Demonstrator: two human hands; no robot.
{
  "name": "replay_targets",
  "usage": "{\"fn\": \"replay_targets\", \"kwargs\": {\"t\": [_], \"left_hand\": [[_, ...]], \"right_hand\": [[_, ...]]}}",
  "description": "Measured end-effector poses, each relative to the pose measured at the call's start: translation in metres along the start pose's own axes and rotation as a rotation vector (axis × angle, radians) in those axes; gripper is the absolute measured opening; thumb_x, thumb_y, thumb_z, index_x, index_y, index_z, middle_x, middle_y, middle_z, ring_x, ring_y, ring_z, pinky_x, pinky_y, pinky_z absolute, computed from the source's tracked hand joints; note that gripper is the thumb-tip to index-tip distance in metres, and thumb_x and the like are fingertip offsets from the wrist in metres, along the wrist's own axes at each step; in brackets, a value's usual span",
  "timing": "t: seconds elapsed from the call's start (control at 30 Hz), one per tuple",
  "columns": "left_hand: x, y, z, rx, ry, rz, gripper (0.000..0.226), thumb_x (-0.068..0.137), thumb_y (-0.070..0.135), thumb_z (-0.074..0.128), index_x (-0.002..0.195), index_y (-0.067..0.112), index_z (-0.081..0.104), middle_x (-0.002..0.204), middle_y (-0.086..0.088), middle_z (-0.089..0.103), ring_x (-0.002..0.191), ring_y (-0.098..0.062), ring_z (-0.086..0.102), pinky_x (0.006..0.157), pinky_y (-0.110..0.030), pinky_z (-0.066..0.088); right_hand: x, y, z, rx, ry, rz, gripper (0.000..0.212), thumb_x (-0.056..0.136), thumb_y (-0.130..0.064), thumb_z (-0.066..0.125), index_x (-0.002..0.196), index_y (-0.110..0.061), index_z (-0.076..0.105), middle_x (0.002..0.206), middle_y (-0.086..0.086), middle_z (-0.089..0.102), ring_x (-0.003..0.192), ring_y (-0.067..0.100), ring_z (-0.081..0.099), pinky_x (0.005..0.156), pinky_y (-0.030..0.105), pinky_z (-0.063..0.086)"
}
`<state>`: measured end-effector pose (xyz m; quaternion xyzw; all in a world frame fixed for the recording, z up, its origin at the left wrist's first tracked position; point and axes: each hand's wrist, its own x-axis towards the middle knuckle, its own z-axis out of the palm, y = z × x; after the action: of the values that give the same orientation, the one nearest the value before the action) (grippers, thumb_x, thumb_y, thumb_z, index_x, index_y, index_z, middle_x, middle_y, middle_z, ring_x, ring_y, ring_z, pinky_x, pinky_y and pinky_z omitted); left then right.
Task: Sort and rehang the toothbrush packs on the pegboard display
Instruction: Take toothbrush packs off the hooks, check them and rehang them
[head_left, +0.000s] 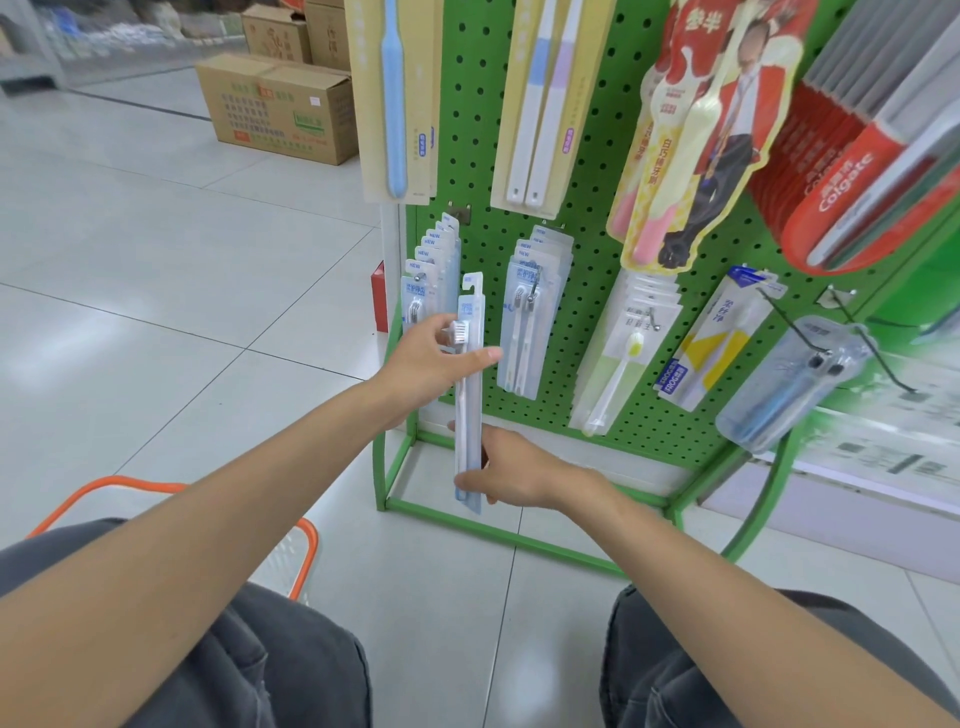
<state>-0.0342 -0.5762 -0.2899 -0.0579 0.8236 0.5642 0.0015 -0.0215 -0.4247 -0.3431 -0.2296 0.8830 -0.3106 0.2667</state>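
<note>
"NEW" stands in blue on the header tabs of the clear packs (434, 249) hanging just above and behind the fingers (483, 357) of the left hand (423, 364). Far up to their right, "Colgate" runs in white along the red packs (841, 176), and "参半" tops a red-and-cream pack (696, 31). The held pack (470, 395) bears a blue label too small to read.

Setting was a retail shop, toiletries section. Evidence noted: a green pegboard display (597, 156) stood on a pale tiled floor (130, 260), its wire hooks (792, 325) loaded with rows of sealed toothbrush packs (530, 322). Red Colgate boxes (841, 176) were ranked at upper right. Printed cardboard cartons (280, 109) sat stacked behind. An orange-rimmed shopping basket (311, 540) lay at lower left. Several packs carried "NEW" flags.
</note>
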Motion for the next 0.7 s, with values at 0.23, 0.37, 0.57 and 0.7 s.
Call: {"fn": "replay_targets", "kwargs": {"t": [0.23, 0.37, 0.57, 0.7], "left_hand": [[0.001, 0.001, 0.001, -0.102, 0.027, -0.027, 0.056, 0.09, 0.011, 0.067, 0.139, 0.02, 0.043, 0.12, -0.005, 0.062, 0.105, -0.025, 0.066, 0.097, -0.044, 0.052], [0.002, 0.001, -0.003, -0.203, -0.005, -0.023, 0.04, 0.096, 0.0, 0.056, 0.132, 0.017, 0.049, 0.109, -0.005, 0.071, 0.092, -0.017, 0.069, 0.088, -0.04, 0.057], [-0.001, 0.002, -0.002, -0.216, -0.037, -0.054, 0.033, 0.101, 0.002, 0.047, 0.127, 0.019, 0.059, 0.116, -0.007, 0.069, 0.104, -0.024, 0.067, 0.094, -0.044, 0.054], [-0.003, 0.001, 0.001, -0.21, -0.126, -0.072, 0.029, 0.102, 0.006, 0.044, 0.118, 0.023, 0.062, 0.117, -0.008, 0.07, 0.103, -0.023, 0.069, 0.093, -0.042, 0.055]], "right_hand": [[0.002, 0.009, 0.01, 0.114, 0.035, 0.05, 0.078, 0.088, -0.027, 0.069, 0.149, -0.023, 0.02, 0.105, -0.002, 0.056, 0.094, 0.019, 0.062, 0.083, 0.033, 0.05], [0.002, 0.014, 0.007, 0.12, 0.05, 0.033, 0.065, 0.083, -0.019, 0.076, 0.135, -0.021, 0.037, 0.098, 0.001, 0.065, 0.073, 0.011, 0.062, 0.073, 0.03, 0.055], [0.0, 0.009, -0.003, 0.156, 0.058, -0.012, 0.012, 0.093, -0.02, 0.064, 0.105, -0.018, 0.066, 0.086, -0.001, 0.07, 0.062, 0.011, 0.06, 0.061, 0.018, 0.049], [0.003, 0.006, -0.019, 0.256, 0.203, -0.024, 0.01, 0.094, -0.026, 0.063, 0.097, -0.018, 0.068, 0.089, 0.002, 0.072, 0.061, 0.01, 0.06, 0.059, 0.02, 0.05]]}}
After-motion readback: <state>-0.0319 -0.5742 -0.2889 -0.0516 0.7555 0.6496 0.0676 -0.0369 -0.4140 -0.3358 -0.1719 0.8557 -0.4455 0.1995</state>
